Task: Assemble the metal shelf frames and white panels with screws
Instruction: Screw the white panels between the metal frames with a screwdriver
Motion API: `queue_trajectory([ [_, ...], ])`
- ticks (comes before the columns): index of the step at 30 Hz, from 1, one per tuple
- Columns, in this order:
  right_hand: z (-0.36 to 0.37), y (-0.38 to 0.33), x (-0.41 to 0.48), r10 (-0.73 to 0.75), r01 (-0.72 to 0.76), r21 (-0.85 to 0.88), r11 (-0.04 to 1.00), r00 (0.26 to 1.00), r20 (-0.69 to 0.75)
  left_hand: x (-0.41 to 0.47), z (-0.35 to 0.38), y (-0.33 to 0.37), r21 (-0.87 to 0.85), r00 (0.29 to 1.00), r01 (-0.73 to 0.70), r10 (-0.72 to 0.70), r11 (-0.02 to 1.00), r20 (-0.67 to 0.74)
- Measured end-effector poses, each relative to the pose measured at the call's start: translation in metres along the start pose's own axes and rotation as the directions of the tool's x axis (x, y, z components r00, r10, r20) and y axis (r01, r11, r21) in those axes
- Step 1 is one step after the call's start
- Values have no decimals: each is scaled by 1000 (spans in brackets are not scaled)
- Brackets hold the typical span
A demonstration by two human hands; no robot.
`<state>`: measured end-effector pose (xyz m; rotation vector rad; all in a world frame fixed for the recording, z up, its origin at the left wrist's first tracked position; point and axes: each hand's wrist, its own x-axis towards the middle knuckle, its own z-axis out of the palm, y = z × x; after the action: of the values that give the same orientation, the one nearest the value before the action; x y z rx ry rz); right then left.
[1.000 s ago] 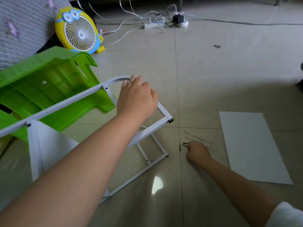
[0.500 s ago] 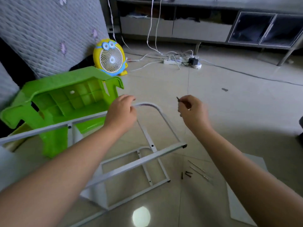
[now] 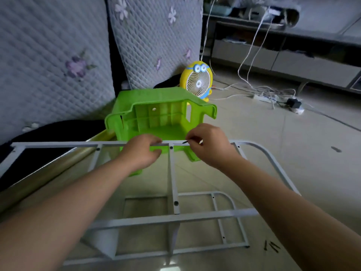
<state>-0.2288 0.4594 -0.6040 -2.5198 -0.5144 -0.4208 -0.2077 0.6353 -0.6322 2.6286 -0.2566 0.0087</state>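
a: where does the screw lie against the frame?

b: the right hand [image 3: 211, 146] pinches a screw [image 3: 185, 142] between thumb and fingertip. its dark tip points left, nearly along the top rail [image 3: 58, 144] and just at the rail's upper edge. the rail's long axis runs left to right across the view.

a: and where would it go?

b: my guess is the dark spot [image 3: 171, 147] where the cross strut [image 3: 173, 177] meets the rail. whether that is a hole or a screw head, i cannot tell. it sits just left of the tip and a little below it, between the two hands.

a: what about the other hand?

b: the left hand [image 3: 142, 151] grips the rail, fingers curled over the top and thumb beneath, just left of that spot. the right hand is the one placed to drive. i think the screw has to swing off the rail's line before it can enter.

a: what's underneath?

b: no bench, only the tiled floor [image 3: 283, 163]. a second frame [image 3: 166, 218] is low near the floor, with spare screws [image 3: 270, 246] near its right corner. a green stool [image 3: 162, 114] is tipped over just behind the rail. beyond it stand a yellow fan [image 3: 198, 81], a quilted mattress [image 3: 48, 55] and a power strip [image 3: 263, 97].
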Motion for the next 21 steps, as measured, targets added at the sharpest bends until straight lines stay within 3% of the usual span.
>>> queue_trajectory([
  [9,17,11,23,49,-45,-81,996,998,50,16,2,-14,20,994,-64,63,998,84],
  [15,11,27,15,60,-57,-129,990,998,18,18,11,-7,127,998,-57,55,990,21],
  [18,-3,44,12,116,-115,-185,976,993,-8,21,16,2,208,1000,11,-8,978,-13],
  [21,-21,67,5,254,-257,-203,945,966,-43,26,16,7,205,992,96,-111,974,67],
])
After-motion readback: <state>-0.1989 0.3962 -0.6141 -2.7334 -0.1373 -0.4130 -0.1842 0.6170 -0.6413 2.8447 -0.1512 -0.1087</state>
